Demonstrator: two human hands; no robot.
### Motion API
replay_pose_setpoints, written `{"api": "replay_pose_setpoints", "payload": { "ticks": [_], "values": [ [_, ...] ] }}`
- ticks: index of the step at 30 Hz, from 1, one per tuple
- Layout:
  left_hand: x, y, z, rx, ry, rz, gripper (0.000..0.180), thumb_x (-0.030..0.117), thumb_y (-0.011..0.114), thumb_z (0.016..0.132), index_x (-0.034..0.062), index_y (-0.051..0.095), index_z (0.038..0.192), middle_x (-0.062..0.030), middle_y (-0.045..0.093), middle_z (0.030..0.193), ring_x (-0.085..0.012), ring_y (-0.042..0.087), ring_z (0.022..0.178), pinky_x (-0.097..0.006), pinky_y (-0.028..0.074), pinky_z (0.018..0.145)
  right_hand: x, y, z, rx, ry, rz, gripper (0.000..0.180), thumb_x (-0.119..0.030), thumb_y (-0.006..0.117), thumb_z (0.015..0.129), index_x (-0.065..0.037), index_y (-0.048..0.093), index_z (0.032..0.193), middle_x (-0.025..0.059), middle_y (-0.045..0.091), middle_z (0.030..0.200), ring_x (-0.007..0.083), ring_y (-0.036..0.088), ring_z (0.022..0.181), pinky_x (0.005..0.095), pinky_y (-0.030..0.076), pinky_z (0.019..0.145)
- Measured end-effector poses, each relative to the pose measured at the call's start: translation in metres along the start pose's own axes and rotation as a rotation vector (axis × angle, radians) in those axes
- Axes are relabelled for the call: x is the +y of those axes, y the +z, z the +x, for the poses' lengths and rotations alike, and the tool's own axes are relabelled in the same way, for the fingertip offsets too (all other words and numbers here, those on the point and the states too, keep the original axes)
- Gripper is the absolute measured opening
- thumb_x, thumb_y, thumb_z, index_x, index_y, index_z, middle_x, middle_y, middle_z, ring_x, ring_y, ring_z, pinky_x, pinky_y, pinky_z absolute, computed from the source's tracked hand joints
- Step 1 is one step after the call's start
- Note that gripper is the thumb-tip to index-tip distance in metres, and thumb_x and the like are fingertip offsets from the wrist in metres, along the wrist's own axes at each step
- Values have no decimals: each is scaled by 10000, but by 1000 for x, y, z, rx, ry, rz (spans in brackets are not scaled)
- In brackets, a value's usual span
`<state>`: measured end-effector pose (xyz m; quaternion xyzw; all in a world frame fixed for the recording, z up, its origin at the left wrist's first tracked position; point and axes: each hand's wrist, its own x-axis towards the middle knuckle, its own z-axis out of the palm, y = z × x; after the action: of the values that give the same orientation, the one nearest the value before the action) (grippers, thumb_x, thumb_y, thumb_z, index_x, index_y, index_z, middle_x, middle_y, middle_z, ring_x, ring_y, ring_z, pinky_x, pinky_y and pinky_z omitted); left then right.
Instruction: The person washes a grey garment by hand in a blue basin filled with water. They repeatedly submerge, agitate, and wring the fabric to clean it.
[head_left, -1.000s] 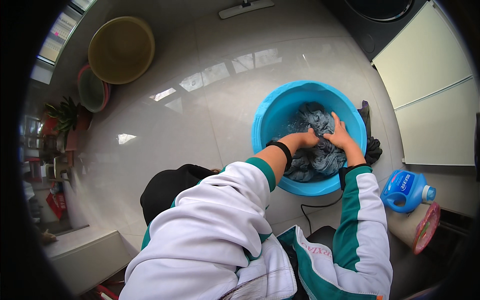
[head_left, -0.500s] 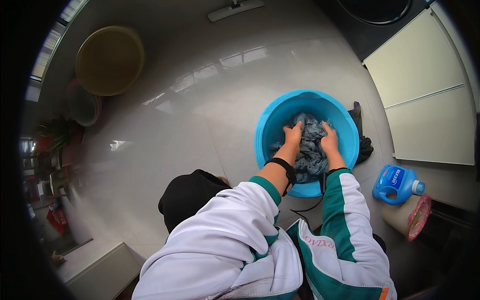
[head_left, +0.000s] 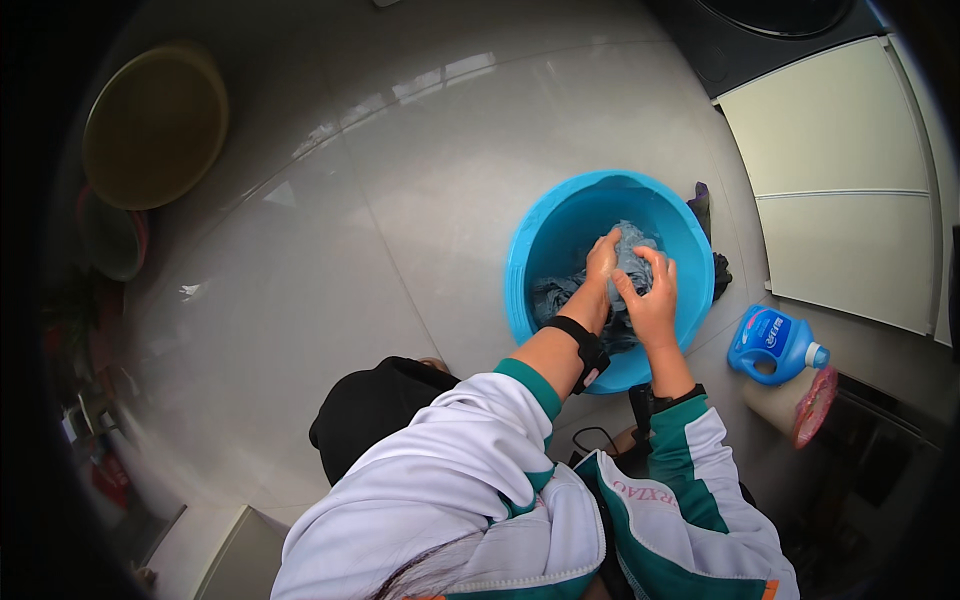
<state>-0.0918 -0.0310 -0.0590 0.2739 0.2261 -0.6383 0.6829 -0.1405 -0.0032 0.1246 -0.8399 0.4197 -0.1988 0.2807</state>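
Note:
A round blue basin [head_left: 527, 215] stands on the floor with wet, crumpled grey cloth [head_left: 632, 243] in it. Inside the basin, my left hand [head_left: 602, 262] is closed on a bunched part of the cloth, its fingers partly hidden by the folds. My right hand [head_left: 653, 303] is just to the right, thumb and fingers spread and curved over the cloth. The two hands almost meet. Lower folds of the cloth lie at the basin's bottom, under my left wrist.
Right of the basin are a blue detergent bottle [head_left: 770, 345] and a pink-topped container [head_left: 812, 408]. Dark cloth [head_left: 720, 275] lies against the basin's right side. A pale cabinet [head_left: 840, 220] stands at the right. Large basins [head_left: 155, 125] lean at the far left.
Both hands have drawn closer together and lifted part of the cloth. My right hand has shifted toward me and its fingers have spread. The view has shifted slightly.

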Motion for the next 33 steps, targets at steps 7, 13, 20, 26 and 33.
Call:
{"api": "replay_pose_setpoints", "payload": {
  "ticks": [7,13,20,26,33],
  "values": [
    [29,34,-53,159,38,58,344,335,429,975,43,600,1040,-116,627,986,-248,610,838,-379,512,738,61,44,13,122,13,-46,273,-279,662,857,-23,599,929,194,589,906,411,557,817,432,460,720],
    [49,54,-64,313,227,217,294,289,513,948,7,584,989,-74,584,972,-189,538,893,-365,431,821,134,52,33,-67,316,-179,429,-400,453,976,-6,623,968,208,532,1125,411,509,981,458,411,860],
    [65,40,-76,330,277,212,718,360,530,941,127,153,1506,-101,178,1547,-296,192,1404,-477,163,1124,161,73,28,-353,334,-286,692,-415,630,864,43,409,1332,265,349,1355,451,372,1242,459,343,1036],
    [49,24,-66,433,277,184,817,294,590,904,132,67,1510,-139,201,1527,-309,240,1376,-457,224,1106,138,74,29,-336,456,-251,704,-123,640,808,-17,282,1404,281,373,1388,457,421,1223,471,385,994],
    [38,8,-54,372,259,158,914,351,585,906,154,-70,1513,-162,109,1550,-357,196,1396,-487,232,1106,109,67,27,-228,461,16,600,-44,566,802,-79,410,1381,264,481,1328,390,432,1267,422,392,1001]
  ]
}}
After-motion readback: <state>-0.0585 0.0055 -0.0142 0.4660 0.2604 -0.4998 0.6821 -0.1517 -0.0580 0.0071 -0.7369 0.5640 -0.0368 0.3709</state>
